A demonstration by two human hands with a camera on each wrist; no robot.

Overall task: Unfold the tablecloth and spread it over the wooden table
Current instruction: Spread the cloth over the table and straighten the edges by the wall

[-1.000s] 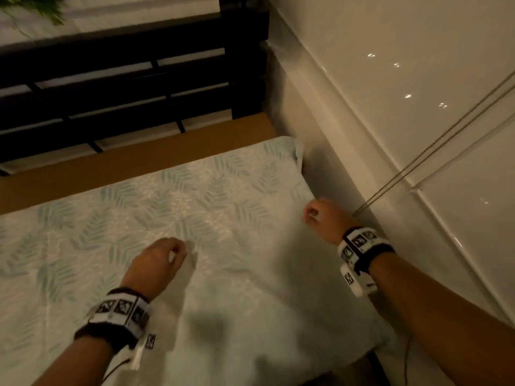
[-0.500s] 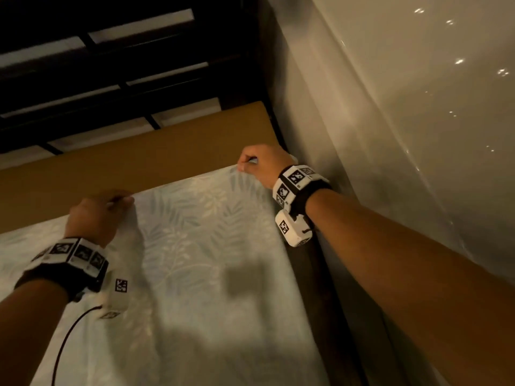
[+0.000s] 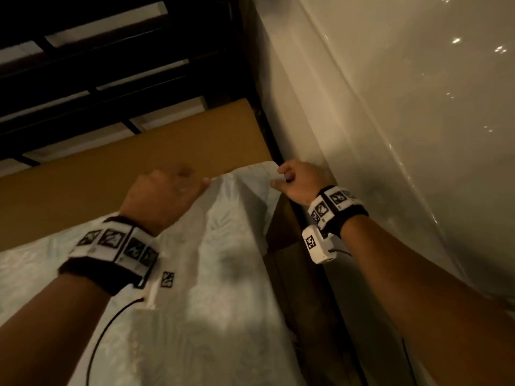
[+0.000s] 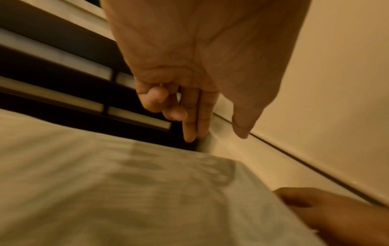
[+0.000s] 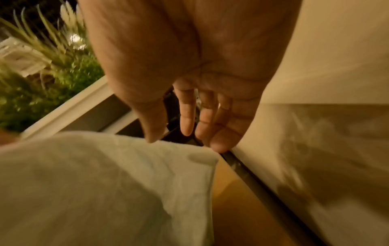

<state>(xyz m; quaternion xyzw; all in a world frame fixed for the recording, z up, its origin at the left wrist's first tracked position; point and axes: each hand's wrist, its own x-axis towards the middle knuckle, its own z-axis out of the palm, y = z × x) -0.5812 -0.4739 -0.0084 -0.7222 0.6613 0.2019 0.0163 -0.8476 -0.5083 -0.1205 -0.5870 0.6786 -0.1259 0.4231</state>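
The pale leaf-print tablecloth (image 3: 211, 288) lies over the wooden table (image 3: 139, 168), and a bare wood strip shows along the far edge. Its far right corner is raised and bunched into a ridge between my hands, with bare wood (image 5: 231, 191) under it. My left hand (image 3: 167, 190) is at the cloth's far edge. In the left wrist view that left hand (image 4: 189, 99) hangs above the blurred cloth (image 4: 126, 191), two fingers straight, two curled, holding nothing. My right hand (image 3: 298, 178) is at the corner. Its right-wrist-view fingers (image 5: 189, 116) are relaxed, their tips at the cloth's (image 5: 94, 183) edge.
A glossy white wall (image 3: 390, 135) runs close along the table's right side, with a narrow dark gap between them. A dark slatted railing (image 3: 111, 79) stands behind the far edge. Green plants (image 5: 42, 83) lie beyond it.
My left hand has slid right along the far edge toward my right hand and let go. The cloth's corner has bunched up and lifted, uncovering wood on the right.
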